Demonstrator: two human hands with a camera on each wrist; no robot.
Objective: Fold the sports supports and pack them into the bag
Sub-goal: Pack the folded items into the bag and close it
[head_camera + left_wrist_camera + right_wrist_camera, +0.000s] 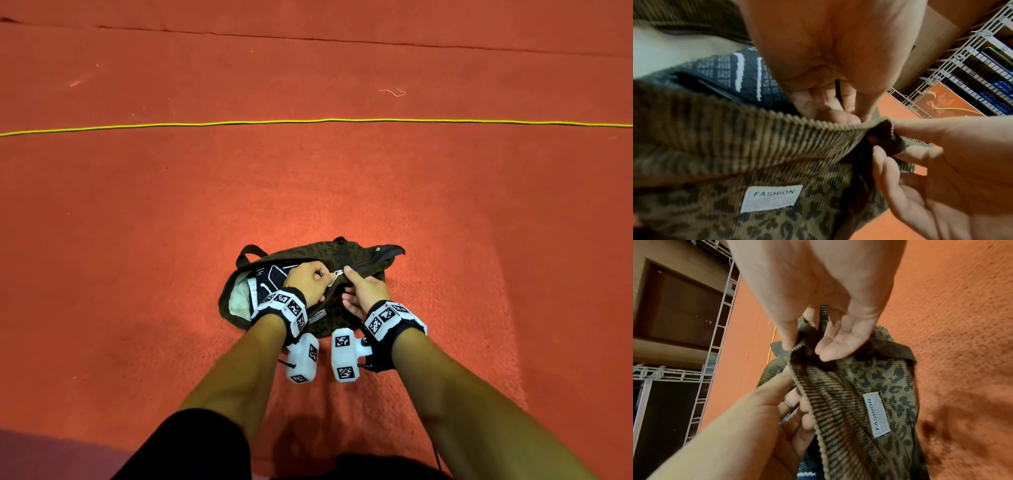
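Observation:
A leopard-print corduroy bag (363, 255) lies on the red carpet in front of me. Its zip is closed on the right half and open on the left. In the open part lies a dark knit sports support (270, 275) with white stripes, also seen in the left wrist view (731, 73) against the pale lining (239, 298). My left hand (325, 274) is curled and pinches the silver zipper pull (337, 274). My right hand (346, 282) pinches the bag's rim (797, 347) just right of the pull, between thumb and fingers.
A thin yellow cord (329, 120) runs across the carpet farther out, and a carpet seam lies beyond it. White wire shelving (962, 56) stands off to the side, also seen in the right wrist view (719, 321). A white FASHION label (770, 198) sits on the bag's front.

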